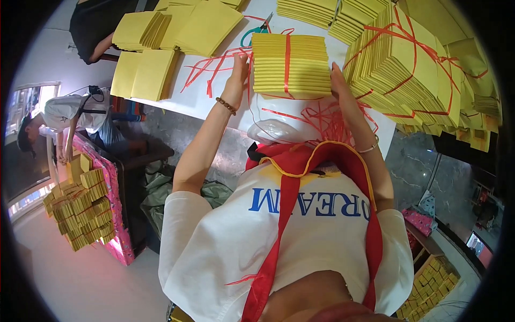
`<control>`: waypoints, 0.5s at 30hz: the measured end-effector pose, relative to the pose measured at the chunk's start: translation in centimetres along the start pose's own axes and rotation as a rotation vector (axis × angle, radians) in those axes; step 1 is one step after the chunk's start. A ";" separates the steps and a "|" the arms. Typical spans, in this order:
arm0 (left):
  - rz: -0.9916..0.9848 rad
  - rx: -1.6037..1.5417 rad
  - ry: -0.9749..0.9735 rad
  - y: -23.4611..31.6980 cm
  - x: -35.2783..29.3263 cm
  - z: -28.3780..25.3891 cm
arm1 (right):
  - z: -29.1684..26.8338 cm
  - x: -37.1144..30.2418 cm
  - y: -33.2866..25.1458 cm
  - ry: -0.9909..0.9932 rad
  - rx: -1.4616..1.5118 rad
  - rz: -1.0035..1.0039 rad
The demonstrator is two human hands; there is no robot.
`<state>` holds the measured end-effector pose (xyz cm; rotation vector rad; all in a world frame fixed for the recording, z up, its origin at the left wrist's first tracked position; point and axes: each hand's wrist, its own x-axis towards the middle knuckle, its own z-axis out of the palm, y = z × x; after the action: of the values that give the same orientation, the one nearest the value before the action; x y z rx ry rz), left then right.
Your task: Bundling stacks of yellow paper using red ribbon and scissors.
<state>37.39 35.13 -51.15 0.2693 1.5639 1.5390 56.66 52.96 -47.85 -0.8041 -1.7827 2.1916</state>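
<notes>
A bundle of yellow padded envelopes is in front of me on the white table, with a red plastic strap running around its middle. My left hand is flat along the bundle's left side, fingers stretched upward. Against the right side rests my right hand, its fingers partly hidden. The bundle is held between the two hands. Loose red strapping lies beside my left hand, and a red tangle lies nearer me, by clear plastic. Behind the bundle are scissors with teal handles.
Stacks of yellow envelopes stand at the far left. Tied bundles crowd the right side. At the left, another person works by a pink-edged table piled with envelopes. A dark-clothed person is at the upper left.
</notes>
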 end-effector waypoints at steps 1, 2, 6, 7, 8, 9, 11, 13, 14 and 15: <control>0.155 -0.021 -0.004 0.1 0.7 0.6 | -0.1 1.3 0.6 0.003 -0.001 -0.004; 0.305 -0.045 -0.005 0.4 0.9 1.3 | 0.5 2.2 1.0 0.025 -0.027 -0.093; 0.220 -0.310 -0.121 3.1 0.2 3.1 | 2.3 0.9 -0.7 -0.047 0.423 0.074; 0.193 -0.307 -0.159 3.7 0.0 2.8 | 2.4 1.4 -0.7 -0.048 0.419 0.068; 0.191 -0.311 -0.154 3.4 0.0 2.8 | 2.6 1.0 -0.3 -0.049 0.317 0.007; 0.217 -0.185 -0.105 2.9 0.3 2.7 | 2.6 0.7 0.3 -0.050 0.215 -0.055; 0.243 -0.102 -0.094 2.6 1.3 2.2 | 1.8 1.8 1.5 -0.060 0.157 -0.019; 0.219 -0.018 -0.057 2.8 2.0 2.0 | 1.0 3.2 2.2 -0.062 0.105 0.006; 0.187 0.057 -0.009 2.8 1.8 2.0 | 1.0 3.2 1.9 0.020 0.007 -0.048; 0.181 0.059 -0.008 2.5 2.1 1.9 | 1.0 3.2 1.8 0.103 -0.091 -0.101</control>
<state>36.47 38.41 -49.53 0.4606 1.6172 1.6286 53.79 53.18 -50.31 -0.8109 -1.8416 1.9824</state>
